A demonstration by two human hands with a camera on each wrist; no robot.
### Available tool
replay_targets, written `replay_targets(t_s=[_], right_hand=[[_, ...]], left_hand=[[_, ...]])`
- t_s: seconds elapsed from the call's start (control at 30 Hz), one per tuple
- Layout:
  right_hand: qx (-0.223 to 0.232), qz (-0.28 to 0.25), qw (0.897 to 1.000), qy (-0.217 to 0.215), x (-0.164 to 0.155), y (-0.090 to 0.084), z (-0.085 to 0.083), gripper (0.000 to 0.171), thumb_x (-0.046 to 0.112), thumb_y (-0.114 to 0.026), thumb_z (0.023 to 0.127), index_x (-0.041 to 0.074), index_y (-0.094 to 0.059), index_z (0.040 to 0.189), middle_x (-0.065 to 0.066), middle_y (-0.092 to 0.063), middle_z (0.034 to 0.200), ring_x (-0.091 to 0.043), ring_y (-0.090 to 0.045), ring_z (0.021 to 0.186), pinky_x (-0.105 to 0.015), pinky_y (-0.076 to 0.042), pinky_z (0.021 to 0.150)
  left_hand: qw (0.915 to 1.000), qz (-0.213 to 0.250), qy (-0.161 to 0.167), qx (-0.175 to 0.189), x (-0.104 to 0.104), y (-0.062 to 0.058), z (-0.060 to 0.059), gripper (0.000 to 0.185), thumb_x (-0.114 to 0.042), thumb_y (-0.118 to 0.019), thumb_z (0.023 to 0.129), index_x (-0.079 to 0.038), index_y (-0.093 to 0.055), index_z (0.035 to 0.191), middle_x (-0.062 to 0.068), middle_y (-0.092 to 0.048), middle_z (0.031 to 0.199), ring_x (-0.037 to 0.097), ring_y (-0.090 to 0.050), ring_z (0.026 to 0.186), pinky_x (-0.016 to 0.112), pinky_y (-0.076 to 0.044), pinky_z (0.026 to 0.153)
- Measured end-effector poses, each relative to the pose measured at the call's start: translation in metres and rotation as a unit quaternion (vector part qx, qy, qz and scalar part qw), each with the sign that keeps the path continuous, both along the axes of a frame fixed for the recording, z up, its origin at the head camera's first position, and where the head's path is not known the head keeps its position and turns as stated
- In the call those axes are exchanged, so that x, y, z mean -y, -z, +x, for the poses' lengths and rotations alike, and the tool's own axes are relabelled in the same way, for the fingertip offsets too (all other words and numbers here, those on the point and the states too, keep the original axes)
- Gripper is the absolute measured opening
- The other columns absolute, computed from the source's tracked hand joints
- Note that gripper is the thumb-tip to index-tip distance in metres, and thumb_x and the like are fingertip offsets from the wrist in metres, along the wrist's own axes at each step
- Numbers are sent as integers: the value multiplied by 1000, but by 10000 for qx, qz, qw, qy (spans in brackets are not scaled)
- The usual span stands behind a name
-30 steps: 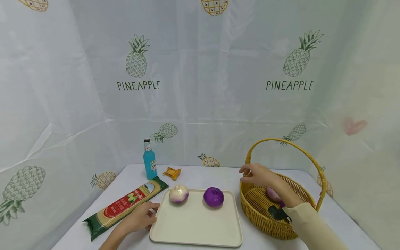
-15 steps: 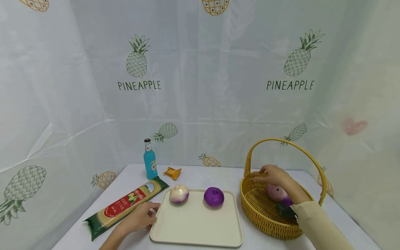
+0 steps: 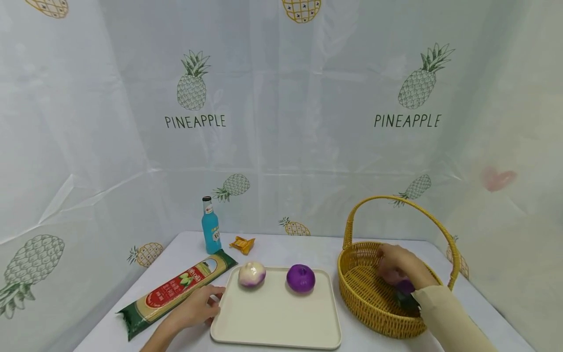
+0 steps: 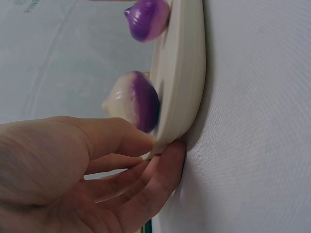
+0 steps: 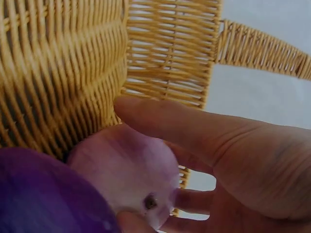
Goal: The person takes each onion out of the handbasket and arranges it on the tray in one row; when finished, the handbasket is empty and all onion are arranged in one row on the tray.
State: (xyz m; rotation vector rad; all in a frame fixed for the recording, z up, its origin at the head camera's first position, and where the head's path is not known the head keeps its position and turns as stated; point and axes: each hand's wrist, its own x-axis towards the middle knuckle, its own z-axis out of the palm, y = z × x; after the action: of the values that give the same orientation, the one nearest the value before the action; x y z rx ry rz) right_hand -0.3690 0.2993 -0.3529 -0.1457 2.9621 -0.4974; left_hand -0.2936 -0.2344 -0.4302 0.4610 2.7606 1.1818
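Right hand (image 3: 398, 266) down inside the wicker basket (image 3: 365, 293) at the desk's (image 3: 290, 247) right edge, fingers (image 5: 165, 119) curled round a pale pink onion (image 5: 129, 172) against the basket wall; grip closed on it, a darker purple onion (image 5: 34, 194) just beside. Left hand (image 3: 195, 308) at the cream tray's (image 3: 277, 318) near-left corner, thumb on the rim, fingers under it, pinching the edge. On the tray's far side, a white-purple onion (image 3: 252, 273) and a purple onion (image 3: 301, 278), apart. Pasta packet (image 3: 176, 288), blue bottle (image 3: 210, 225) and orange wrapper (image 3: 242, 243) toward the desk's far-left corner.
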Motion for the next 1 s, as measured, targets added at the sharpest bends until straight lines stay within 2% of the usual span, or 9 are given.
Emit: replay_targets(t_s=[0.13, 0.27, 0.33, 0.43, 0.53, 0.67, 0.8, 0.9, 1.0], right_hand=[[-1, -49, 10000, -1, -3, 3, -1, 56, 17, -83, 70, 0, -60, 118, -24, -61, 115, -34, -60, 94, -41, -55, 64], [19, -321, 9994, 140, -4, 5, -1, 51, 13, -84, 67, 1, -60, 111, -19, -62, 107, -31, -59, 88, -38, -55, 61], [11, -415, 9990, 178, -5, 6, -2, 48, 10, -82, 67, 1, -59, 108, -18, -61, 103, -29, -58, 83, -36, -54, 58], [-117, -284, 9995, 52, -6, 7, -3, 44, 9, -77, 69, 2, -53, 105, -16, -58, 97, -27, -55, 80, -33, -50, 56], [-113, -368, 9992, -125, -7, 7, -6, 47, 8, -72, 69, 1, -48, 109, -16, -56, 95, -25, -55, 75, -32, -49, 55], [167, -941, 9953, -184, -6, 7, -7, 52, 7, -72, 72, -1, -43, 114, -16, -54, 95, -24, -56, 73, -33, -50, 58], [67, -914, 9955, -230, -5, 7, -6, 50, 18, -78, 77, -1, -42, 107, -14, -56, 94, -24, -55, 80, -33, -50, 65], [-25, -875, 9959, -212, -6, 8, -6, 54, 25, -81, 77, -1, -43, 104, -14, -58, 94, -23, -58, 81, -34, -53, 68], [61, -1028, 9943, -271, -7, 7, -5, 69, 28, -83, 76, -7, -41, 118, -18, -60, 100, -24, -60, 85, -38, -56, 74]], left_hand=[[10000, 1, 5, -13, 1, 1, -1, 52, 2, -65, 80, 13, -54, 129, 14, -65, 105, 18, -61, 77, 26, -55, 50], [10000, 42, 56, -23, 1, 2, -1, 52, 3, -65, 80, 13, -54, 129, 14, -65, 105, 17, -61, 78, 26, -55, 50], [9999, 69, 100, -30, 2, 2, -1, 52, 3, -64, 79, 13, -54, 129, 14, -65, 104, 18, -61, 78, 26, -55, 50], [9999, 84, 122, -29, 2, 2, 0, 52, 4, -64, 79, 14, -54, 129, 14, -65, 104, 18, -61, 78, 26, -55, 50], [9999, 51, 99, -36, 1, 1, 0, 52, 3, -64, 79, 15, -53, 129, 15, -65, 104, 18, -61, 78, 26, -54, 50], [9999, 46, 86, -45, 1, 2, 0, 52, 3, -64, 79, 14, -53, 129, 14, -65, 104, 18, -61, 78, 26, -55, 50], [9999, 63, 117, -46, 2, 3, 0, 53, 3, -64, 79, 14, -53, 129, 14, -65, 104, 18, -61, 77, 26, -55, 50], [9999, 54, 115, -42, 2, 3, -1, 52, 3, -64, 79, 14, -53, 129, 14, -65, 104, 18, -61, 77, 26, -55, 50], [9999, 49, 121, -58, 2, 3, -1, 52, 3, -64, 80, 15, -53, 129, 14, -65, 105, 18, -61, 77, 26, -55, 50]])
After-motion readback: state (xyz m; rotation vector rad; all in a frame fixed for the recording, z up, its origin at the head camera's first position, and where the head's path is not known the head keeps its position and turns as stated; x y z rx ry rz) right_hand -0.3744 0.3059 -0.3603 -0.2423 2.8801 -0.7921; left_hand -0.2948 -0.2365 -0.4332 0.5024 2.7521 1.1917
